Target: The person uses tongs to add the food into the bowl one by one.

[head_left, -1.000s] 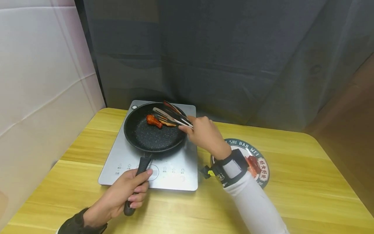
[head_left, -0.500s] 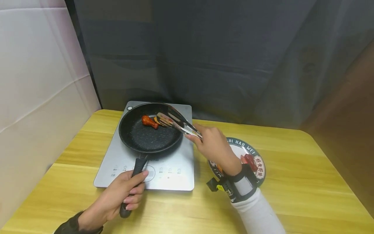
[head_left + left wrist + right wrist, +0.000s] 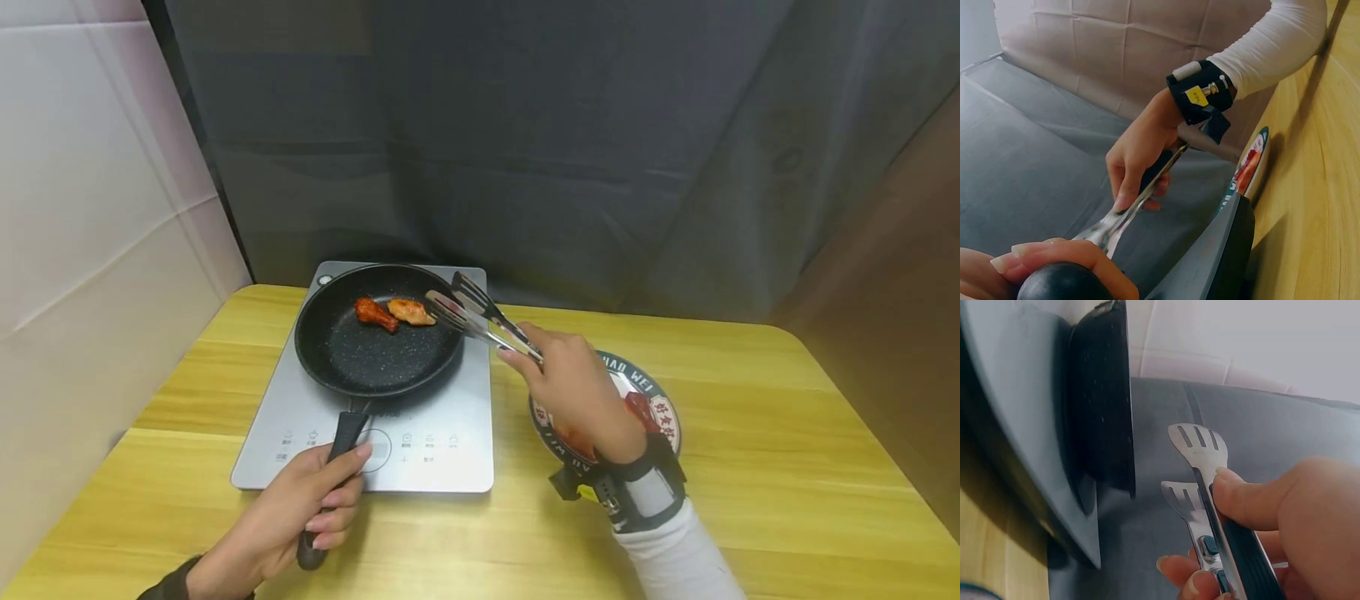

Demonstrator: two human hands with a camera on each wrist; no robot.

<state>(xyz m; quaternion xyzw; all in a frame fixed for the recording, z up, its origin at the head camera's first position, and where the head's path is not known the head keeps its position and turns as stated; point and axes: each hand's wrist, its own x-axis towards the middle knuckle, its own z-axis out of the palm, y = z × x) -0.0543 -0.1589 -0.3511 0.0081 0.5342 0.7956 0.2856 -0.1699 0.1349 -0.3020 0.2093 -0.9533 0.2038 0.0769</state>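
Note:
My left hand (image 3: 307, 500) grips the black handle (image 3: 348, 433) of a frying pan (image 3: 375, 358), which sits on a silver induction cooktop (image 3: 450, 467). Inside the pan lie a reddish-brown chicken drumstick (image 3: 377, 314) and, touching or very near it, a lighter golden chicken wing piece (image 3: 411, 312). Metal tongs (image 3: 487, 321) are held in my right hand (image 3: 577, 383); their slotted tips stand apart over the pan's right rim with nothing between them. In the right wrist view, thumb and fingers wrap the tongs (image 3: 1222, 519) beside the pan wall (image 3: 1100, 400).
Under my right wrist is a round plate (image 3: 670, 412) with lettering round its rim and reddish meat pieces (image 3: 641, 410) on it, partly hidden. A dark cloth (image 3: 525, 150) hangs behind the wooden table (image 3: 787, 467). A pale panel (image 3: 97, 217) stands at the left.
The tongs have moved right and away from the chicken wing piece, which now shows fully in the pan beside the drumstick. My left hand keeps its grip on the pan handle.

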